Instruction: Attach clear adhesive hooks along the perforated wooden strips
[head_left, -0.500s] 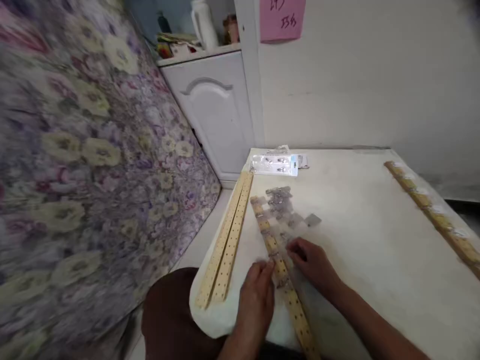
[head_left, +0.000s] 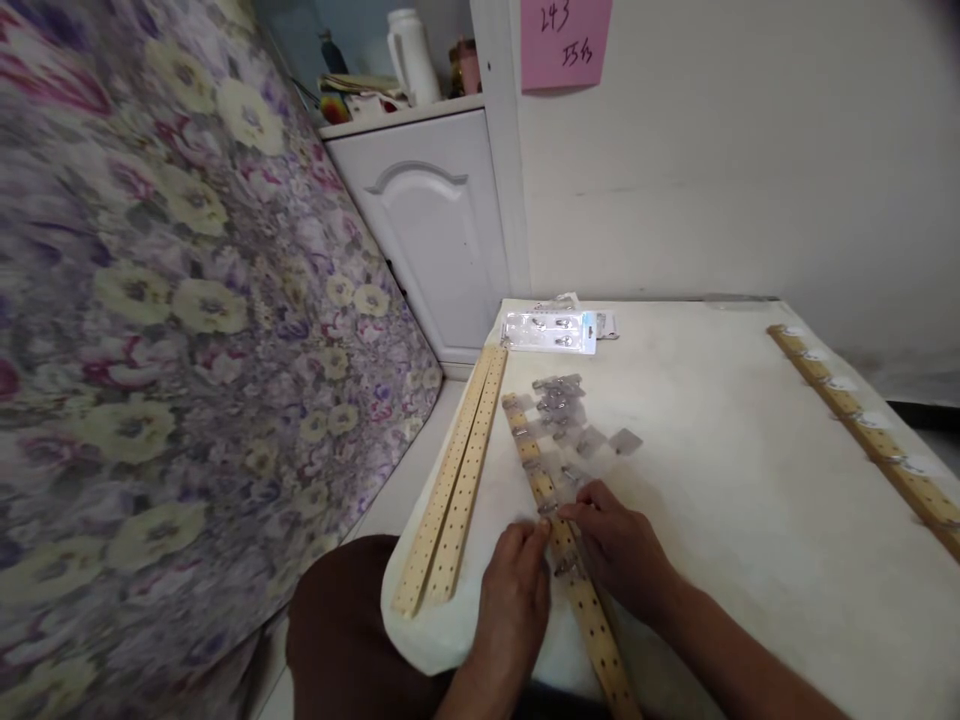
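1. Left hand [head_left: 516, 585]: narrow, fingers bunched, tips on the near edge of item 3. Whether they pinch anything cannot be told.

2. Right hand [head_left: 621, 555]: narrow, fingers bent, tips meeting those of the left hand on item 3. Its grip likewise cannot be told.

3. Perforated wooden strip [head_left: 534, 468]: lies flat on the table [head_left: 750, 520], running under and between both hands and away beyond the fingertips. Small metal clips [head_left: 566, 567] sit on it, one between the two hands and others past the fingertips.

4. Heap of small clear packets [head_left: 561, 405]: beyond the fingertips of both hands, touching the far end of item 3. Contents are greyish metal pieces, too small to tell more.

5. Clear blister pack [head_left: 551, 330]: well beyond the hands, past the heap, at the far table edge. It holds a few small metal fittings in a row.

6. Pair of perforated wooden strips [head_left: 457, 480]: outward of the left hand, side by side and touching, along the table's edge.

7. Single wooden strip [head_left: 870, 430]: well apart, outward of the right hand, with pale packets spaced along it.

8. White cabinet [head_left: 431, 230]: far beyond the left hand, door closed. Its top carries a white jug [head_left: 411, 50] and other items, too blurred to name.

9. Pink note [head_left: 566, 40]: on the wall far above the hands.

10. Floral fabric [head_left: 150, 300]: fills the side outward of the left hand.
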